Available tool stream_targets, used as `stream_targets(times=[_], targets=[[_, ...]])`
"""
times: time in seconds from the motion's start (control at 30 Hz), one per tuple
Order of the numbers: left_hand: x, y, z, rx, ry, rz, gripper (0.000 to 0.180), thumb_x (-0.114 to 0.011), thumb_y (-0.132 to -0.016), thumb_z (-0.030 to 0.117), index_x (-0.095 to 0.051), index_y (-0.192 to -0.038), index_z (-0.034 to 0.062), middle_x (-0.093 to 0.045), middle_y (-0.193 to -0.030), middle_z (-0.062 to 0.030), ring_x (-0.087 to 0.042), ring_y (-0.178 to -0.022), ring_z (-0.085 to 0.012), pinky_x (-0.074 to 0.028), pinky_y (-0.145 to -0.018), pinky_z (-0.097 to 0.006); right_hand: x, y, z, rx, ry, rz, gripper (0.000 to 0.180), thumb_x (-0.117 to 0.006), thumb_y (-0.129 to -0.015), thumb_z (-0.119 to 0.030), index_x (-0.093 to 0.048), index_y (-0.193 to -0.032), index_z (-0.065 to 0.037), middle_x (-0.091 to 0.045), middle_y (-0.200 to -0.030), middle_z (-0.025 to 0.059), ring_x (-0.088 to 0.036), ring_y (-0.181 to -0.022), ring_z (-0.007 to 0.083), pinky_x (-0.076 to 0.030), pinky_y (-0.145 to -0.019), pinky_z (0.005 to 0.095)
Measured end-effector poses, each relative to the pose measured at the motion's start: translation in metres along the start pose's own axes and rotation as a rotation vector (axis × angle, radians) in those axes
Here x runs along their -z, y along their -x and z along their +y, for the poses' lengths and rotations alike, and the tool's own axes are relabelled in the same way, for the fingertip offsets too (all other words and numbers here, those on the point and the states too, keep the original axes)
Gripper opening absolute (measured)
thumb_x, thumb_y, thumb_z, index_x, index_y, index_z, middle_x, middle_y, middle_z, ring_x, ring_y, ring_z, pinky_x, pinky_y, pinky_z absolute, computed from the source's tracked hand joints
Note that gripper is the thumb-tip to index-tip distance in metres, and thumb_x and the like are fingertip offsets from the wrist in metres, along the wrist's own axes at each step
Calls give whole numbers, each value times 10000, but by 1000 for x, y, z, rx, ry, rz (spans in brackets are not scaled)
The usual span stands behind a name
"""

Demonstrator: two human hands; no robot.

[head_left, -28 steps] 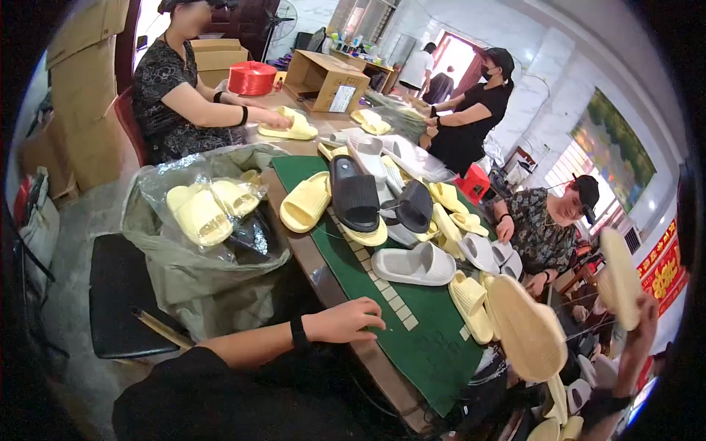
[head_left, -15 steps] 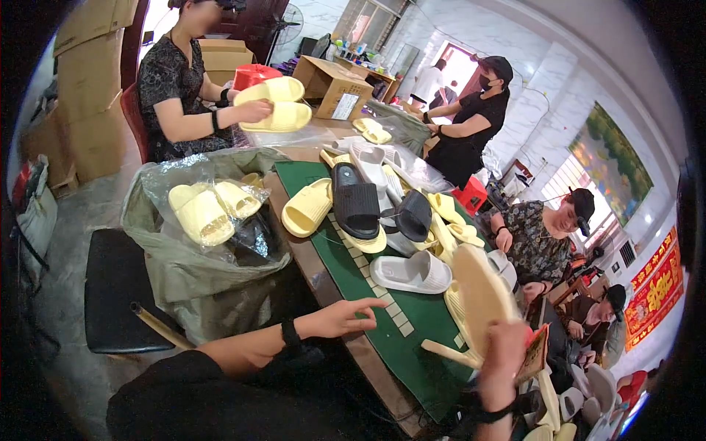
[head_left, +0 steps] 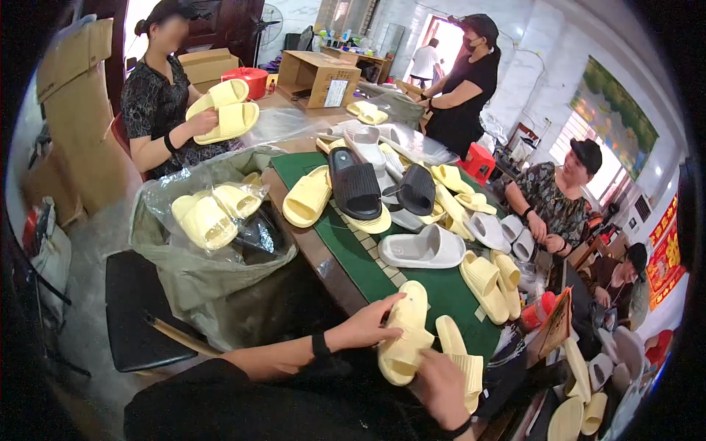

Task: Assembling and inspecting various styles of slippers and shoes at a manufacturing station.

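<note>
Low over the near edge of the green-topped table, a pale yellow slipper is between my hands, its sole end pointing away. My left hand grips its left side, thumb across the top and fingers at the edge. Slightly blurred, my right hand is closed at the slipper's strap on the right; its thumb is hidden. Just right of it lies another yellow slipper, partly covered by that hand. A light grey slipper and a pair of yellow slippers lie beyond.
Black, grey and yellow slippers are heaped on the green mat. Left stands a sack with bagged slippers, beside a black stool. Across the table one co-worker holds yellow slippers; others stand or sit right. More slippers fill the lower right.
The yellow slipper my right hand held raised has come down and left. My left hand, empty with fingers apart before, now grips it. The seated co-worker's slippers have moved left.
</note>
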State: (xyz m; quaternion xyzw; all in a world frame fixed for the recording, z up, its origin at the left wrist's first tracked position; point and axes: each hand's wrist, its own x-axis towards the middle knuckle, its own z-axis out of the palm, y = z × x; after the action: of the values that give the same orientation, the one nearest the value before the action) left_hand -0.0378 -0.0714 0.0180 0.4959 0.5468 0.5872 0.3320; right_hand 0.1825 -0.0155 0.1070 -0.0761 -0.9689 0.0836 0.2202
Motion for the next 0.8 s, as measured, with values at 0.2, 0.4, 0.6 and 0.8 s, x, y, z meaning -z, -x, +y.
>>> stream_targets(times=[0.2,0.4,0.6,0.8], targets=[[-8,-2,-14,-197,-420,46,311,-686,-849,190,-653,-1109,22,-537,-1091,-203,-588,-937,-309,-516,-805,-363,22,43,48,-364,178,204,298,-613,-715,25,-606,-1011,-4,-617,-1069,146,-518,-987,357,-420,-899,432],[-18,1,-19,-242,-633,150,268,-644,-825,118,-619,-1066,3,-490,-1221,-245,-487,-1151,-413,-416,-995,-443,-4,64,73,-572,-254,247,91,-563,-873,11,-553,-963,-5,-599,-1007,125,-516,-1001,300,-410,-916,366],[-16,-32,-8,-236,-561,25,209,-620,-821,122,-586,-966,-25,-527,-1181,-241,-531,-1097,-410,-429,-974,-443,-16,45,96,-558,-96,357,69,-562,-868,9,-545,-926,-22,-512,-865,137,-475,-907,311,-406,-835,375],[0,-94,7,-429,-665,-25,177,-598,-826,118,-598,-938,-20,-595,-1013,-212,-558,-1027,-377,-447,-909,-436,-18,17,146,-725,-294,483,94,-579,-918,-87,-579,-947,3,-583,-797,98,-528,-769,213,-437,-717,338]])
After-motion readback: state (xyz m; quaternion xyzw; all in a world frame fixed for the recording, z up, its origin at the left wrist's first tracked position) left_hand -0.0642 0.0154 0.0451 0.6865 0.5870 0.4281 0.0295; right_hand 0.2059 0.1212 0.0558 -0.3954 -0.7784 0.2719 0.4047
